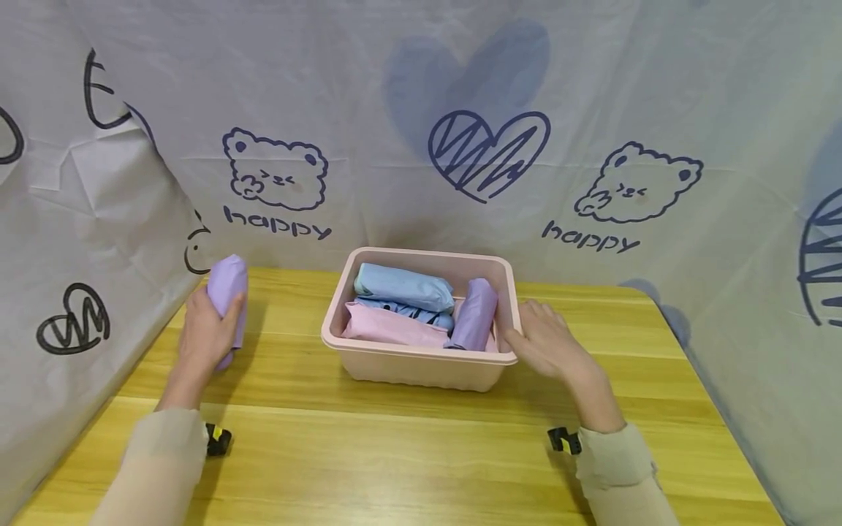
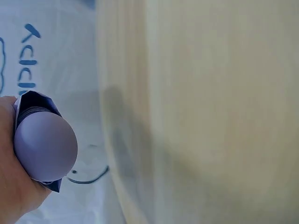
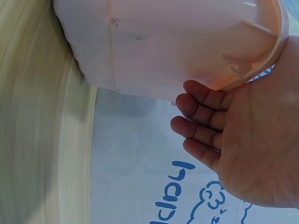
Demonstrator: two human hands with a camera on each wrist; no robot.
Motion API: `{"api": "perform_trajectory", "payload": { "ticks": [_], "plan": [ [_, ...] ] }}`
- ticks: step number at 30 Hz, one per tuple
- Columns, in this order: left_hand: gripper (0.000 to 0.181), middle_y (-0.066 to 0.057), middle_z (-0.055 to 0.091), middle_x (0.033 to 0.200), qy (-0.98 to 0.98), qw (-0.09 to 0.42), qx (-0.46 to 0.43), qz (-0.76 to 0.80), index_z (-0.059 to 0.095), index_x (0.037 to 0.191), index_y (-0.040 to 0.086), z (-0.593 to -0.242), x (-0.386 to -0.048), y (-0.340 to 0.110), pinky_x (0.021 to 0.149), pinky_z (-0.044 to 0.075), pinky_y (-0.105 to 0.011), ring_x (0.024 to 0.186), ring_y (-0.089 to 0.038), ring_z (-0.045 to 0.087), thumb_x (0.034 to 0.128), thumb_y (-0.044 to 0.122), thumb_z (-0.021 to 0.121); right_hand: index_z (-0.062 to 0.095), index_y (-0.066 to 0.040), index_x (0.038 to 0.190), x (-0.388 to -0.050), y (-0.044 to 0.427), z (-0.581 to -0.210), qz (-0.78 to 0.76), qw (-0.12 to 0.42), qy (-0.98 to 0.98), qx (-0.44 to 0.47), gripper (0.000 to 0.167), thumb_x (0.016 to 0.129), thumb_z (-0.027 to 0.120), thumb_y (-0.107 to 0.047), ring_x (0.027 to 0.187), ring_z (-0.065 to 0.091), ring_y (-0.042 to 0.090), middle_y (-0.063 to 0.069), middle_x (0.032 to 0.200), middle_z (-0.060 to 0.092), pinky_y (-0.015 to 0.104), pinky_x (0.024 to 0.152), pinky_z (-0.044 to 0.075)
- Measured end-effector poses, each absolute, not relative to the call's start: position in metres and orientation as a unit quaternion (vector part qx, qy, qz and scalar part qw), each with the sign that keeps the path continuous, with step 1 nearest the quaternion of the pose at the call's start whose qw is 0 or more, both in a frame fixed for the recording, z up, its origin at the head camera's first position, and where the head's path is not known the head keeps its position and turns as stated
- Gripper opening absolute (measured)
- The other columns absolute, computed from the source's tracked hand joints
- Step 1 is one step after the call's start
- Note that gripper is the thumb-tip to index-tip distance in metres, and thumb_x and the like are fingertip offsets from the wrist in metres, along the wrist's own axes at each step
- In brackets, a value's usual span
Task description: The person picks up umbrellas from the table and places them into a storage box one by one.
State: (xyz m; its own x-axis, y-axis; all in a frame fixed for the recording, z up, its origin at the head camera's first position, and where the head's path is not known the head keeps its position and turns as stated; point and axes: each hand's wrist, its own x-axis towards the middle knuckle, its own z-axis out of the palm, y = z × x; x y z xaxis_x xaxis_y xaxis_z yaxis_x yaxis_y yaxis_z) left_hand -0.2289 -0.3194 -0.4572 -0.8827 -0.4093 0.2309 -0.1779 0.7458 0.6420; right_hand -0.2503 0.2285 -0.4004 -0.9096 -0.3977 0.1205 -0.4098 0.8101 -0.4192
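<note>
My left hand [image 1: 207, 329] grips a purple folded umbrella [image 1: 226, 288] upright at the left of the table. Its round lilac handle end [image 2: 46, 147] and the dark inside of its sleeve face the left wrist view. A pale pink plastic bin [image 1: 421, 369] stands mid-table. Inside lie a light blue rolled bundle [image 1: 404, 287], a blue black-patterned one [image 1: 408, 313], a pink one [image 1: 395, 326] and a purple one [image 1: 473, 314]. My right hand [image 1: 546, 340] is at the bin's right rim, fingers loosely bent outside it; the thumb is hidden in the right wrist view.
The wooden table [image 1: 395, 467] has rounded far corners. White cloth [image 1: 368, 88] printed with bears and hearts hangs behind it and along both sides. A black strap piece [image 1: 217, 440] shows at the left wrist, another [image 1: 564, 440] at the right.
</note>
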Motion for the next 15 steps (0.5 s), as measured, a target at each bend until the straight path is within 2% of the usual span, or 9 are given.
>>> {"api": "perform_trajectory", "payload": {
  "ticks": [5,15],
  "plan": [
    [0.084,-0.036,0.04,0.143,-0.904,0.215,0.141,-0.341,0.02,0.16,-0.004,-0.447,-0.224,-0.307,0.095,0.041,-0.068,0.12,-0.052,0.048,0.1045,0.054,0.045,0.057,0.003,0.131,-0.25,0.23,-0.4,0.22,0.015,-0.952,0.213,0.046,0.101,0.045,-0.03,0.112,0.051,0.036,0.016,0.119,0.06,0.055,0.096,0.039],
    [0.078,-0.033,0.045,0.136,-0.883,0.273,0.107,-0.365,0.025,0.158,-0.001,-0.422,-0.217,-0.283,0.091,0.043,-0.066,0.113,-0.05,0.051,0.1037,0.047,0.052,0.057,0.002,0.132,-0.25,0.229,-0.4,0.221,0.016,-0.951,0.216,0.046,0.101,0.046,-0.03,0.113,0.052,0.036,0.016,0.12,0.06,0.055,0.096,0.04]
  ]
}}
